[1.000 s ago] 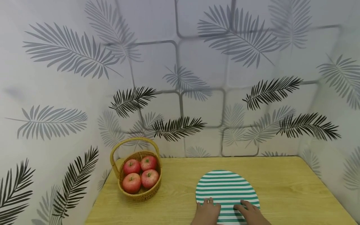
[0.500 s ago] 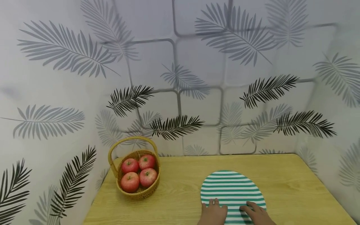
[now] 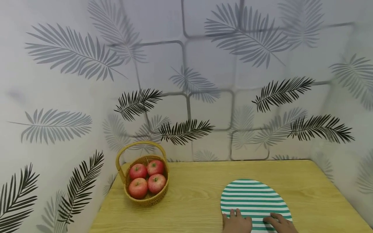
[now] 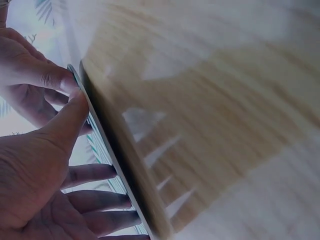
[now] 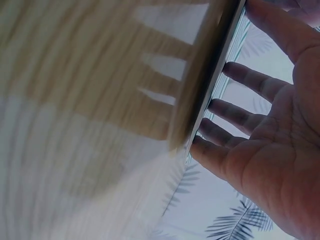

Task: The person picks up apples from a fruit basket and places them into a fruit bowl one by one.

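Note:
A round placemat [image 3: 253, 197] with green and white stripes lies on the table's near right part. My left hand [image 3: 237, 224] rests on its near left portion. To the right, my right hand [image 3: 281, 223] touches the same mat close to its right edge. In the left wrist view, the left hand [image 4: 47, 175] has its fingers extended with the tips on the mat, and its thumb tip meets the other hand's thumb at the rim. The right wrist view shows the right hand [image 5: 270, 125] with spread, fairly straight fingers, fingertips against the mat.
A wicker basket [image 3: 147, 201] with a tall handle stands at the table's left side and holds several red apples [image 3: 156, 183]. The wooden table [image 3: 192, 194] backs onto a wall [image 3: 209, 113] with a leaf pattern.
The striped placemat has slid to the right across the table, with both hands moving along on it. The basket of apples has stayed in its place.

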A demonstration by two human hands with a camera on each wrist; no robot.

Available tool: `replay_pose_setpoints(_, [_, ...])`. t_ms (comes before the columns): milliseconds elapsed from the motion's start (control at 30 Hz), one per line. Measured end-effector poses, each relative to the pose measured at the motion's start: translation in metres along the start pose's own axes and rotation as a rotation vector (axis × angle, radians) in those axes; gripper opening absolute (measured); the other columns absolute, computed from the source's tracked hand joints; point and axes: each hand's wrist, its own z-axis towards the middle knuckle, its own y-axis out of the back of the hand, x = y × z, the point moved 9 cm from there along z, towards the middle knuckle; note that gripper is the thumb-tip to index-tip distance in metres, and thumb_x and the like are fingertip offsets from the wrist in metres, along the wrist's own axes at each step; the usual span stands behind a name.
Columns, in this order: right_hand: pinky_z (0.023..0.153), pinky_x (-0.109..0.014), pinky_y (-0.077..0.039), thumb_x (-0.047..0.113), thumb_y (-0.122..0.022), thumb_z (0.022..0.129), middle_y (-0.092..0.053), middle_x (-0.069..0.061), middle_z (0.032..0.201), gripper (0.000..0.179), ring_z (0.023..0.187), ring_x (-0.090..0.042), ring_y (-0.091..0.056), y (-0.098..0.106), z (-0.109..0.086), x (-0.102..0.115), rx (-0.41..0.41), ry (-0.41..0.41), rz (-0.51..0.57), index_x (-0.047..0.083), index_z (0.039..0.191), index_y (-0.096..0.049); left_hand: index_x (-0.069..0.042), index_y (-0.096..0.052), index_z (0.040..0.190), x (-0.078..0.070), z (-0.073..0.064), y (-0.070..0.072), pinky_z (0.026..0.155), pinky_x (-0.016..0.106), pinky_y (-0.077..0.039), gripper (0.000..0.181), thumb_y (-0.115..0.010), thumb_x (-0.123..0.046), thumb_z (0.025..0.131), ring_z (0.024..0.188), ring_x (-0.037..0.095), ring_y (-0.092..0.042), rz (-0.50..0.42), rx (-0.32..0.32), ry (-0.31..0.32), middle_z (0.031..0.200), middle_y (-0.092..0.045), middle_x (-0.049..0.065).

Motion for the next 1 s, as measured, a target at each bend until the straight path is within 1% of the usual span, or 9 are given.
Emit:
replay_pose_setpoints(133, [0.088,-0.069,-0.043,0.078,-0.074,0.059,-0.053,-0.015,0.137,0.077,0.122,-0.044,-0.050,0.004,-0.007,-0.014,0.004,-0.033,-0.015,0.029,0.117,-0.061,-0.037,-0.063,0.125,-0.015,0.003,0.001,0.096,0.057,-0.050,0.069,-0.069,-0.076,0.068,0.129,0.023,-0.055,0.011,-0.009,-0.003,0.140,-0.057,-0.003])
replay_pose_setpoints(233, [0.087,-0.067,-0.045,0.078,-0.072,0.060,-0.055,-0.014,0.134,0.075,0.120,-0.042,-0.052,0.009,-0.012,-0.019,-0.009,-0.017,-0.039,0.028,0.116,-0.062,-0.040,-0.062,0.124,-0.025,0.005,-0.001,0.097,0.057,-0.049,0.069,-0.069,-0.077,0.066,0.129,0.020,-0.055,0.029,-0.012,0.013,0.139,-0.057,-0.006])
replay_pose_setpoints(333, [0.085,-0.066,-0.047,0.078,-0.073,0.060,-0.056,-0.013,0.132,0.076,0.117,-0.039,-0.054,0.012,-0.014,-0.026,-0.011,-0.024,-0.052,0.028,0.116,-0.062,-0.041,-0.062,0.122,-0.032,0.011,-0.006,0.097,0.058,-0.048,0.071,-0.068,-0.080,0.063,0.130,0.020,-0.054,0.042,-0.011,0.036,0.139,-0.057,-0.008])
replay_pose_setpoints(400, [0.085,-0.066,-0.047,0.077,-0.074,0.059,-0.055,-0.014,0.133,0.076,0.118,-0.040,-0.053,0.012,-0.015,-0.032,0.006,-0.045,-0.045,0.028,0.117,-0.061,-0.041,-0.062,0.122,-0.035,0.015,-0.008,0.097,0.059,-0.048,0.072,-0.068,-0.080,0.062,0.130,0.020,-0.054,0.045,-0.010,0.047,0.139,-0.057,-0.008])
replay_pose_setpoints(467, [0.084,-0.068,-0.046,0.075,-0.075,0.060,-0.054,-0.014,0.135,0.077,0.118,-0.041,-0.052,0.012,-0.016,-0.036,0.019,-0.044,-0.037,0.026,0.119,-0.061,-0.042,-0.063,0.122,-0.038,0.017,-0.010,0.097,0.059,-0.048,0.071,-0.068,-0.080,0.062,0.130,0.020,-0.055,0.048,-0.011,0.065,0.139,-0.057,-0.008])
replay_pose_setpoints(600, [0.084,-0.069,-0.046,0.075,-0.072,0.064,-0.055,-0.014,0.135,0.081,0.119,-0.042,-0.052,0.012,-0.020,-0.040,0.023,-0.009,-0.039,0.021,0.123,-0.061,-0.044,-0.063,0.119,-0.044,0.019,-0.013,0.097,0.057,-0.048,0.066,-0.071,-0.078,0.062,0.127,0.019,-0.057,0.061,-0.015,0.111,0.137,-0.058,-0.009])
replay_pose_setpoints(700, [0.084,-0.069,-0.046,0.076,-0.071,0.066,-0.057,-0.012,0.133,0.081,0.120,-0.042,-0.052,0.013,-0.022,-0.043,0.025,0.028,-0.049,0.019,0.124,-0.060,-0.045,-0.063,0.118,-0.049,0.020,-0.015,0.098,0.056,-0.048,0.064,-0.069,-0.078,0.063,0.127,0.019,-0.057,0.083,-0.010,0.119,0.138,-0.058,-0.009])
replay_pose_setpoints(833, [0.083,-0.069,-0.047,0.074,-0.070,0.068,-0.058,-0.010,0.131,0.080,0.119,-0.041,-0.053,0.012,-0.023,-0.051,0.053,0.052,-0.051,0.018,0.124,-0.060,-0.047,-0.061,0.120,-0.056,0.024,-0.021,0.101,0.056,-0.046,0.064,-0.069,-0.078,0.064,0.129,0.018,-0.055,0.093,0.016,0.132,0.140,-0.056,-0.011])
replay_pose_setpoints(1000, [0.082,-0.070,-0.046,0.077,-0.067,0.070,-0.057,-0.007,0.130,0.084,0.119,-0.043,-0.052,0.013,-0.026,-0.058,0.062,0.116,-0.099,0.013,0.125,-0.059,-0.048,-0.058,0.122,-0.066,0.030,-0.032,0.107,0.056,-0.040,0.069,-0.073,-0.075,0.061,0.136,0.016,-0.048,0.089,0.063,0.190,0.145,-0.050,-0.013])
